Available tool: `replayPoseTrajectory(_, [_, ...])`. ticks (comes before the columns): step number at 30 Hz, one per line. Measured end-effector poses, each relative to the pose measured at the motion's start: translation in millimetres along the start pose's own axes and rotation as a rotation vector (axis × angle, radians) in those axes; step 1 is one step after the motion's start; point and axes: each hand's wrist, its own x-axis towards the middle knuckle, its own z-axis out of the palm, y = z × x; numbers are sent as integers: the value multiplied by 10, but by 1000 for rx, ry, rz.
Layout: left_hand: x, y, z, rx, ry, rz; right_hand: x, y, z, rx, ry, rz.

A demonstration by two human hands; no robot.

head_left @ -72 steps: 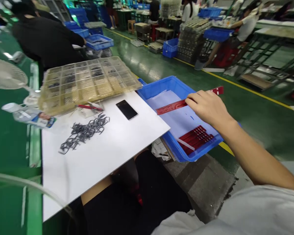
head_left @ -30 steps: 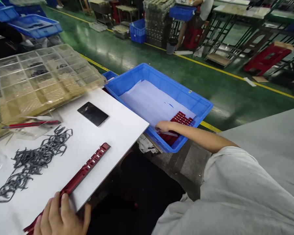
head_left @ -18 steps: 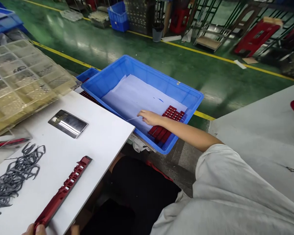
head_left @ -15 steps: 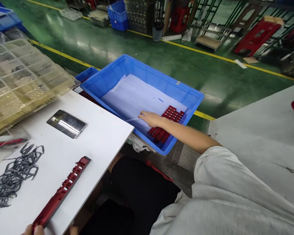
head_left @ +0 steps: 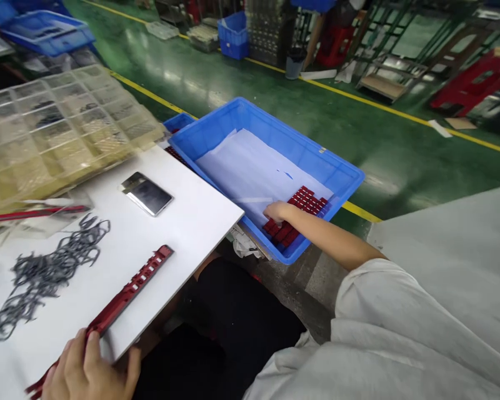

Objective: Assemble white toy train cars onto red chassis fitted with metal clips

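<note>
My left hand (head_left: 85,369) is closed round the near end of a long red slotted strip (head_left: 129,289) that lies on the white table (head_left: 191,222). My right hand (head_left: 277,211) reaches into the blue bin (head_left: 341,172), fingers curled down onto a stack of red strips (head_left: 298,214) in its near corner, beside a sheet of white paper (head_left: 250,172). Whether the right hand grips a strip is hidden.
A heap of dark grey rubber loops (head_left: 45,272) and a phone (head_left: 146,193) lie on the table. A yellowish compartment tray (head_left: 54,128) stands at the back left, a red tool (head_left: 37,212) before it. Green floor, blue crates (head_left: 45,30) and racks lie beyond.
My right hand has shifted from the paper's edge onto the red stack. My left hand now shows fully, still holding the strip. The view has panned left and down.
</note>
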Motion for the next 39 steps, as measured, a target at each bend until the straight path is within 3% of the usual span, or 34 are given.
replayPoseTrajectory(5, [29,18,-10,171,72,111,-134,-84,-103,-13,15,-36])
replayPoseTrajectory(14, [-24,-39,79,243,169,143,-220,-72,-167,165,105,21])
replayPoseTrajectory(17, [-44,-91,132,239,218,152,-429,-88,-277,221,276,79])
replayPoseTrajectory(21, [-32,-103,153,229,222,154,-728,-284,-607,217,689,198])
replayPoseTrajectory(24, [-3,-81,133,203,173,139,-746,-716,-928,278,884,67])
replayPoseTrajectory(28, [2,-34,98,134,132,50,-486,-1715,-1232,301,776,-310])
replayPoseTrajectory(31, [-16,-16,78,132,125,40,-235,-2472,-1340,157,729,-288])
replayPoseTrajectory(33, [-21,-21,69,164,134,56,-97,-2837,-1390,119,761,-247])
replayPoseTrajectory(36, [-17,-31,61,201,149,71,51,-3163,-1459,111,790,-216])
replayPoseTrajectory(39, [-4,-24,54,202,146,57,134,-3343,-1517,88,810,-181])
